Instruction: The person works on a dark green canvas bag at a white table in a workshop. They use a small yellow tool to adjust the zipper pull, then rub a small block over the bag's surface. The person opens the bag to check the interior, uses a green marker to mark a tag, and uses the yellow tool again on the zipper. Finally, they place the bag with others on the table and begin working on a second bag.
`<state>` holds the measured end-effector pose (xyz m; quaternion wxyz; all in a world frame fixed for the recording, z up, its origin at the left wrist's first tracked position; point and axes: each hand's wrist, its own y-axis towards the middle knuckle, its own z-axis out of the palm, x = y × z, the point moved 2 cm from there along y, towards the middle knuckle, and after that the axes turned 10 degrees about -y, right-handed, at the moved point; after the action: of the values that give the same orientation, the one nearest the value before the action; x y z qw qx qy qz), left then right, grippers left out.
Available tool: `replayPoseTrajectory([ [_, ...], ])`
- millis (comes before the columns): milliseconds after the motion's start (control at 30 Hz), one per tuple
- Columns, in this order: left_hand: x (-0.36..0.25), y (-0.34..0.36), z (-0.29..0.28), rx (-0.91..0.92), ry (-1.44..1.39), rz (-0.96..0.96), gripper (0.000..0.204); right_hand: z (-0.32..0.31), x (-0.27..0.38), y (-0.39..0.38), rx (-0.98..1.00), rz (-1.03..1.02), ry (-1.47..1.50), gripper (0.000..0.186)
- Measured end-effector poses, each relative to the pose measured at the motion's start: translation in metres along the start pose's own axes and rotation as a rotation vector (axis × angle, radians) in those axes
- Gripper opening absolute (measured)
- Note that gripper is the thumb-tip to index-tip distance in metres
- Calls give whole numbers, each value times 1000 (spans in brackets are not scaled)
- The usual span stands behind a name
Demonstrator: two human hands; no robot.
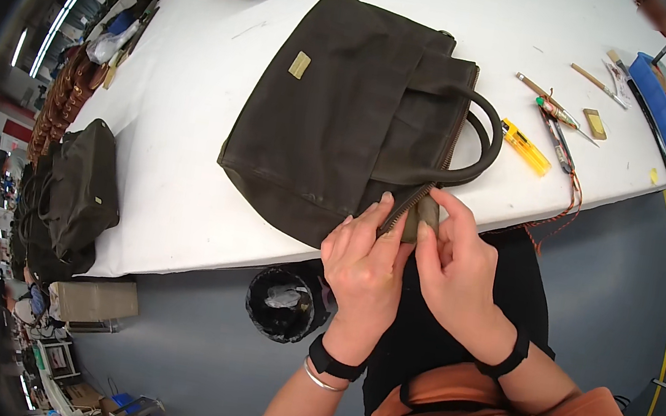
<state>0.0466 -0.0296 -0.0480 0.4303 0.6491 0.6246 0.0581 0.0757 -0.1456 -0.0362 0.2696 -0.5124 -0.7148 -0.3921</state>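
A dark olive-brown handbag [320, 121] lies on its side on the white table, its handles [475, 164] pointing right. Near the table's front edge, both my hands are at the zipper end of its opening. My left hand [365, 251] presses its fingers on the bag beside the zipper [408, 206]. With thumb and fingers, my right hand [458, 260] pinches the olive fabric flap [422, 219] along the zipper's other side. A small gold-coloured plate [299, 65] sits on the bag's face. What lies under my fingertips is hidden.
Right of the bag lie a yellow utility knife [526, 147], several pointed tools, a small block [594, 124] and a blue bin [663, 101]. More dark bags [80, 189] rest at the table's left end. A black-lined waste bin [283, 303] stands on the floor below the front edge.
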Motion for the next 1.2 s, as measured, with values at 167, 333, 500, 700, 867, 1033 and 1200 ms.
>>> replayPoseTrajectory([
  [167, -2, 1, -1, 18, 6, 3, 43, -3, 1, -8, 26, -27, -14, 34],
  [333, 1, -1, 2, -4, -34, 9, 44, 2, 4, 1, -16, -3, -31, 32],
  [500, -1, -1, 2, -11, -24, 4, 43, -2, 4, -4, 28, -26, -58, 30],
  [700, -1, 0, 0, 11, -33, 8, 45, 0, 3, -15, 19, -8, -56, 30],
  [867, 0, 1, -1, -7, -20, 35, 42, -20, -3, -29, 106, 40, 63, 32],
  [1033, -2, 0, 0, 1, -5, 14, 43, -14, -1, -5, 70, 19, 107, 32],
  [1200, -1, -1, 1, 9, -8, 22, 43, -1, -6, -11, 31, -30, 49, 32],
])
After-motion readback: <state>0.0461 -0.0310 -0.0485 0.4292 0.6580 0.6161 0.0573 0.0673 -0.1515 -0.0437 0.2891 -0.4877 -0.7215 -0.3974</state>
